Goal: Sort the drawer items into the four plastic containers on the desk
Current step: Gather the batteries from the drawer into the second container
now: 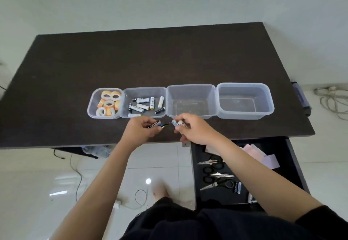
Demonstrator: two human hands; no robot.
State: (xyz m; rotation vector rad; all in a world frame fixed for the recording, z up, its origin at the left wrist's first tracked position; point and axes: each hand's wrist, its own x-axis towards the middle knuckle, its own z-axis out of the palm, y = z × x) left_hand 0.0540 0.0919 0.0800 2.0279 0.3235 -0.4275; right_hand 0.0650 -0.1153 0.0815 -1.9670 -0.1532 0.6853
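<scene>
Four clear plastic containers stand in a row on the dark desk. The leftmost container holds several tape rolls, and the second container holds several batteries. The third container and the fourth container hold nothing. Just in front of the second container, my left hand grips black batteries. Beside it, my right hand grips white patterned batteries. The open drawer at lower right holds three pairs of scissors, pink paper and more batteries.
The drawer juts out under the desk's front right edge. Cables lie on the floor to the right of the desk, and a cable with a plug lies on the white tiles below. A dark object hangs at the desk's right edge.
</scene>
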